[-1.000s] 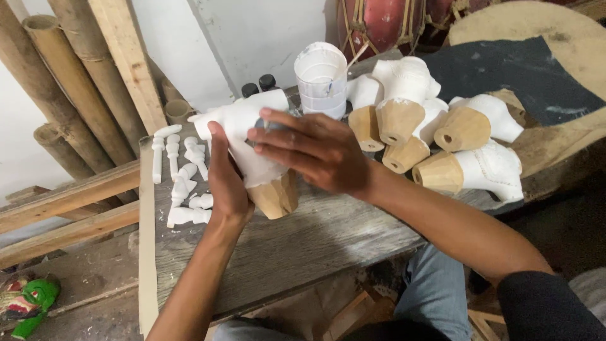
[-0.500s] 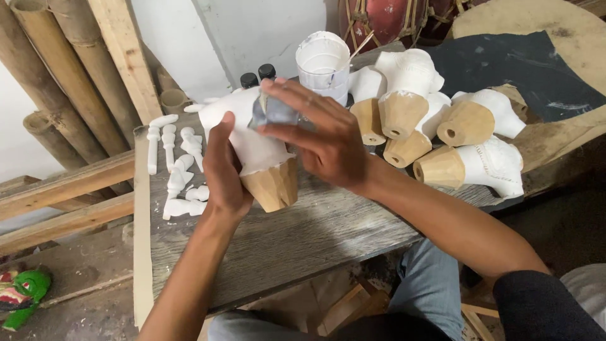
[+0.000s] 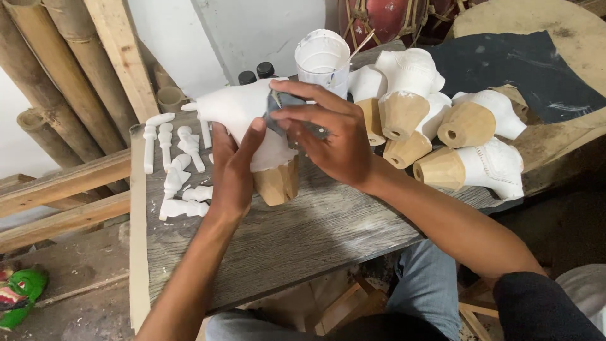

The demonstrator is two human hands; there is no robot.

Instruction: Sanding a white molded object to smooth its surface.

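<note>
Carving point(image 3: 252, 126) now lifted higher off the bench point(image 3: 303, 227) vs a sec ago, tipped w/ bare wood base down. Left hand point(image 3: 232, 170) wraps it, fingers closed. Right hand point(image 3: 328, 136) presses grey sandpaper point(image 3: 284, 104) on the white side, fingers curled. Sanding looks underway.

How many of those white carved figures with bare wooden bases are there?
6: one in the hands, five piled at the right. More may be hidden behind.

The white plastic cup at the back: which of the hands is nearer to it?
Right. The right hand is just below the cup; the left hand is farther, down-left, on the white carving.
</note>
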